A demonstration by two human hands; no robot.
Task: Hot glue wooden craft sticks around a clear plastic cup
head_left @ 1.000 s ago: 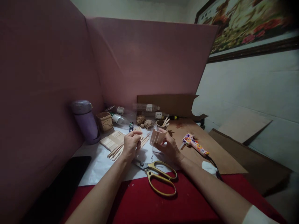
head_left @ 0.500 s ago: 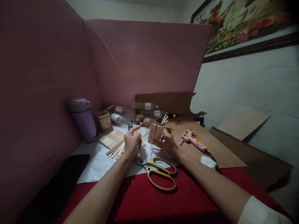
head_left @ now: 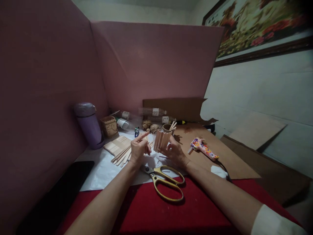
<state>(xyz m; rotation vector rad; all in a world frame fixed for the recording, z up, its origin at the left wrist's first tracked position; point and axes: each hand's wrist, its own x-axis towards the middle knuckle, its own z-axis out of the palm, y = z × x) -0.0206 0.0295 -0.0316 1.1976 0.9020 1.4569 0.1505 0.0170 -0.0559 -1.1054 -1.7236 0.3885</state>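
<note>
My right hand grips a small cup-like piece faced with craft sticks, held up off the table; some of the fingers are hidden behind it. To its left is my left hand, apart from it, with the index finger stretched toward the piece and the other fingers curled. I see nothing in that hand. Loose craft sticks and a banded bundle of craft sticks lie beside it on white paper. Gold-handled scissors rest in front, between my forearms.
A floral glue gun lies on cardboard at right. Behind are twine balls, a pot holding sticks and clear plastic bottles. At left stand a purple tumbler and a decorated box. Red cloth covers the front.
The view has shifted slightly. My left index finger points a little straighter, and the stick-covered piece in my right hand has turned slightly.
</note>
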